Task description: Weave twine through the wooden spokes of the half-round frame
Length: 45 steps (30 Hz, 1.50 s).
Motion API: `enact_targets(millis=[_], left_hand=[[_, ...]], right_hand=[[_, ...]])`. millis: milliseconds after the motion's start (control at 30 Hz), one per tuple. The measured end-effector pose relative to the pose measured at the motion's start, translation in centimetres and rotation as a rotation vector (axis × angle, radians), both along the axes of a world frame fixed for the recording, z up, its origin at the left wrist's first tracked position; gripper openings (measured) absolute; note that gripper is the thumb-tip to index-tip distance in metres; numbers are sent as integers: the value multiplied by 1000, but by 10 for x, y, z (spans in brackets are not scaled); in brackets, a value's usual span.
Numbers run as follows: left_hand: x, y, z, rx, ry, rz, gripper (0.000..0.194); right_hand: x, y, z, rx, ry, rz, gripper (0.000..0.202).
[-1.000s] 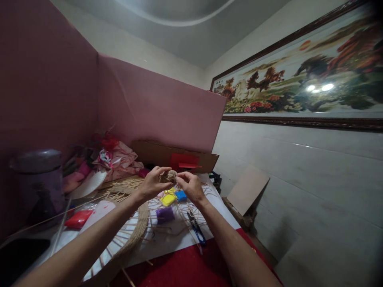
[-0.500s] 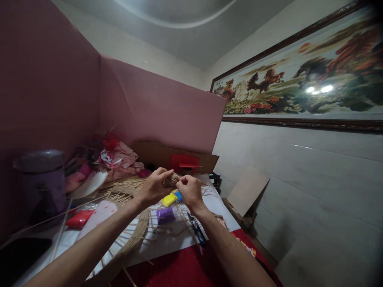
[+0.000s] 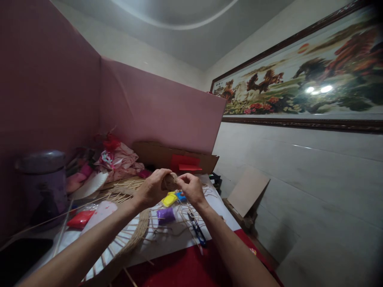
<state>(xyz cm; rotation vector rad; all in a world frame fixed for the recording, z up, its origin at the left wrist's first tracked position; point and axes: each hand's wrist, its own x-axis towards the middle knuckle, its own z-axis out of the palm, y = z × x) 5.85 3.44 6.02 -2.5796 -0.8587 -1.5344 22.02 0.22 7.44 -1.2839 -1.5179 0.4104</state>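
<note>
Both hands meet over the far part of the table around a small brown bundle of twine (image 3: 171,181). My left hand (image 3: 153,188) is closed around its left side, thumb and fingers gripping it. My right hand (image 3: 191,189) pinches the right edge of the bundle between thumb and forefinger. Below my left forearm lies a large ring wound with twine (image 3: 140,229), with thin sticks radiating from it. Beneath the hands are a yellow packet (image 3: 169,199), a blue packet (image 3: 181,196) and a purple packet (image 3: 166,215). Blue-handled snips (image 3: 198,231) rest beside my right forearm.
A lidded purple container (image 3: 44,187) stands at the left, near a red packet (image 3: 80,219) and a dark flat object (image 3: 25,255). Pink cloth bundles (image 3: 125,161) and a cardboard strip (image 3: 155,150) line the back. Red cloth (image 3: 179,267) covers the near edge.
The twine bundle has turned slightly in my hands, showing more of its side. My right hand's fingers have shifted a little along its edge.
</note>
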Motion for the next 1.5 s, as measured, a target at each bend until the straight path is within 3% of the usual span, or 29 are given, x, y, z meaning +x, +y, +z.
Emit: enact_targets(millis=[233,433,633,933,1067,1200,1300,1367,1500], left_hand=[[1,-10,3,63,168,-53,54],[0,-4,-1,85,125,-81,56],[3,-3,1,94,142,-131,59],[8,-11,3,-143,89,-237,63],[9,-13,3,-169,40,-201,49],[9,-10,3,-137,-9,-188,36],[11,-7,2,-188,-147,-242,30],[12,-4,3,-320,-314,-305,28],[2,6,15,-621,-855,-343,24]], right_hand=[[7,6,-3,-14,-77,-19,9],[10,3,-4,-120,158,173,18],[12,8,-6,-32,87,111,15],[2,10,-10,43,690,281,24],[1,14,-15,9,689,151,24],[0,19,-20,4,487,-30,22],[-2,20,-18,-18,319,-122,20],[-2,21,-16,-15,230,-167,18],[11,26,-19,-30,182,-229,17]])
